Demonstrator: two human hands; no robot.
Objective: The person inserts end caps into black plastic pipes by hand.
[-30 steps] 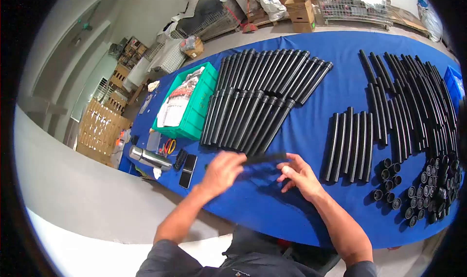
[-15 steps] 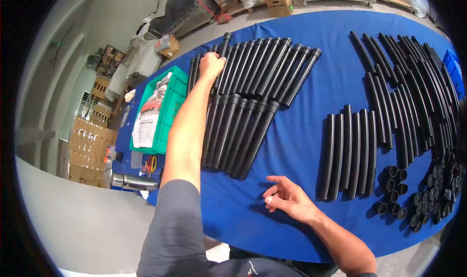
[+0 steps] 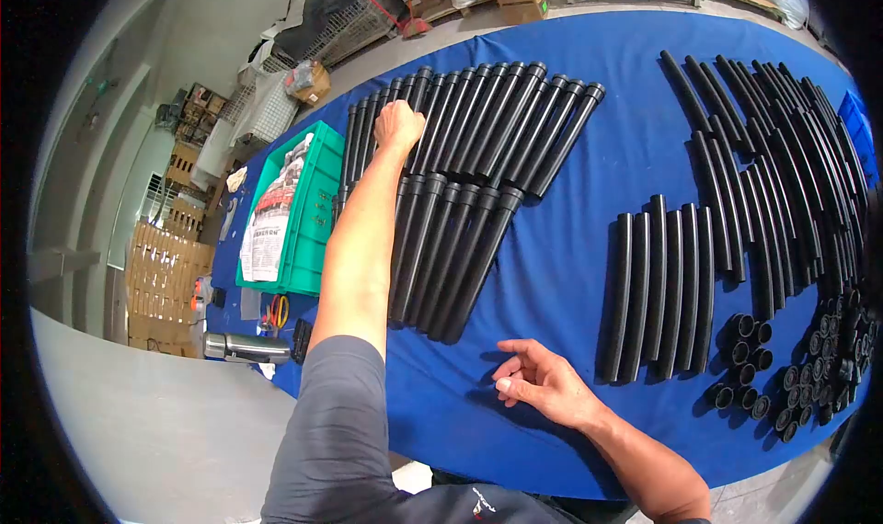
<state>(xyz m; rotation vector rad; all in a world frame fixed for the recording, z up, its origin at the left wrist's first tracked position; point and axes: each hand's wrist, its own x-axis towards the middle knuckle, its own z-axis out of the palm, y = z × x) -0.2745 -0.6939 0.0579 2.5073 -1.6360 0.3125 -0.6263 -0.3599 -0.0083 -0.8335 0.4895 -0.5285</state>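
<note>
My left hand (image 3: 399, 125) is stretched far forward with its fingers closed round a black capped tube (image 3: 419, 89) in the upper row. Several capped black tubes (image 3: 504, 124) lie side by side to its right. Nearer me is a second row of capped tubes (image 3: 451, 257), partly covered by my left arm. Above the blue cloth, between that row and the plain tubes (image 3: 658, 290), my right hand (image 3: 543, 380) hovers with fingers loosely spread and nothing in them.
A green crate (image 3: 310, 221) with printed paper stands at left, near a metal flask (image 3: 250, 347) and yellow-red handles (image 3: 277, 313). More plain tubes (image 3: 773, 165) and black caps (image 3: 743, 351) cover the right side. A blue bin (image 3: 857, 124) stands at far right.
The tube under my left hand has come down and left into the row, its cap now close to the neighbouring caps. The view has shifted slightly. My right hand stays nearly still.
</note>
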